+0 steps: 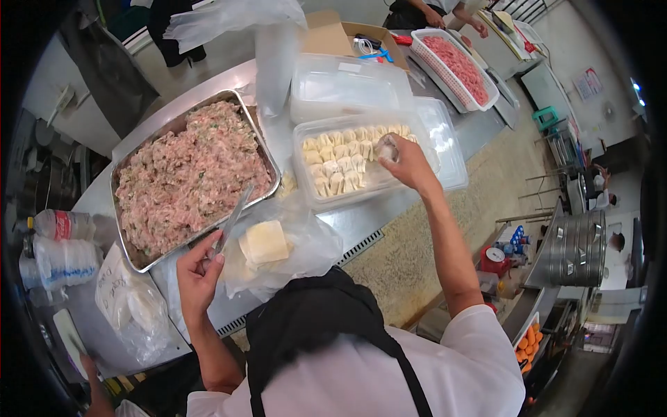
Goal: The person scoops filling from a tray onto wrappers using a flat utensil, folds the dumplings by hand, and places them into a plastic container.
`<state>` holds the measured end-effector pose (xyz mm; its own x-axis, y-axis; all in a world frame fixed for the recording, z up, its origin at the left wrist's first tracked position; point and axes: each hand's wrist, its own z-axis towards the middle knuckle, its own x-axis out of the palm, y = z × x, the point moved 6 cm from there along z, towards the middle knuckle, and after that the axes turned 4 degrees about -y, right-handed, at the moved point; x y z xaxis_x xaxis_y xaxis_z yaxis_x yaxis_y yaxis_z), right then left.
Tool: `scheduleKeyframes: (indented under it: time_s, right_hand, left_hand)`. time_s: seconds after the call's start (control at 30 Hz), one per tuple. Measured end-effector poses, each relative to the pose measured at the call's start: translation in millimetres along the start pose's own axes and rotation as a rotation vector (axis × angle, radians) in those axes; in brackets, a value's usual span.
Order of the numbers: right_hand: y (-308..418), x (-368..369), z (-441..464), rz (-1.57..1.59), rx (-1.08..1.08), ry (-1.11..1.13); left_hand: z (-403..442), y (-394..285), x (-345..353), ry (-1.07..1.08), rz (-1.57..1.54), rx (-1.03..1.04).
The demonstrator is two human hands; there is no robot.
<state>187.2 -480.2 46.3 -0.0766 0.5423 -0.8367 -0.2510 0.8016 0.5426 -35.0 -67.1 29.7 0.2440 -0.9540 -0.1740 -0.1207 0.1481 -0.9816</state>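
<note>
In the pinched R hand (393,151), over a clear rectangular plastic box (335,202), is a small whitish dough dumpling (385,148), prob. mid-placing, next needing gentle release; L hand (200,270) grips a thin silver metal spatula (236,214), w/ square cream dough wrappers (265,243) to its right.

A metal desk (354,224) stretches across here, well covered. A deep metal tray (258,132) heaped with minced meat (191,174) sits on it, with a crumpled plastic bag (316,243) just beside, under pale dough wrappers (265,243). Next come a clear box (340,201) with rows of dumplings (337,156) and another clear container (351,87). Bottles (62,224) and a knotted-looking bag (132,306) crowd the left end; a white basket (441,73) stands towards the right.
</note>
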Motion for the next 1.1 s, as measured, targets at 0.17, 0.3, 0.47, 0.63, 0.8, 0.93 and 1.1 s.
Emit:
scheduleKeyframes:
  time_s: [0.17, 0.3, 0.47, 0.63, 0.8, 0.93, 1.1]
  right_hand:
    - [1, 17, 8, 0.071, 0.131, -0.038]
    - [-8, 30, 13, 0.062, 0.169, -0.025]
    - [6, 21, 6, -0.177, -0.053, -0.284]
    - [101, 29, -40, 0.179, -0.170, -0.129]
    - [177, 168, -98, 0.422, -0.538, 0.234]
    - [186, 231, -99, 0.252, -0.542, 0.265]
    - [176, 246, -93, 0.191, -0.508, 0.340]
  left_hand:
    - [-3, -6, -1, -0.008, 0.022, -0.050]
    - [-4, -1, -1, -0.021, 0.018, -0.085]
    - [-2, 0, -1, -0.015, 0.049, -0.051]
    - [-14, -3, -16, -0.120, 0.057, -0.087]
    - [-29, 15, -16, -0.185, -0.013, -0.125]
    - [-39, 20, -19, -0.196, -0.026, -0.104]
    - [-48, 25, -29, -0.223, 0.088, -0.170]
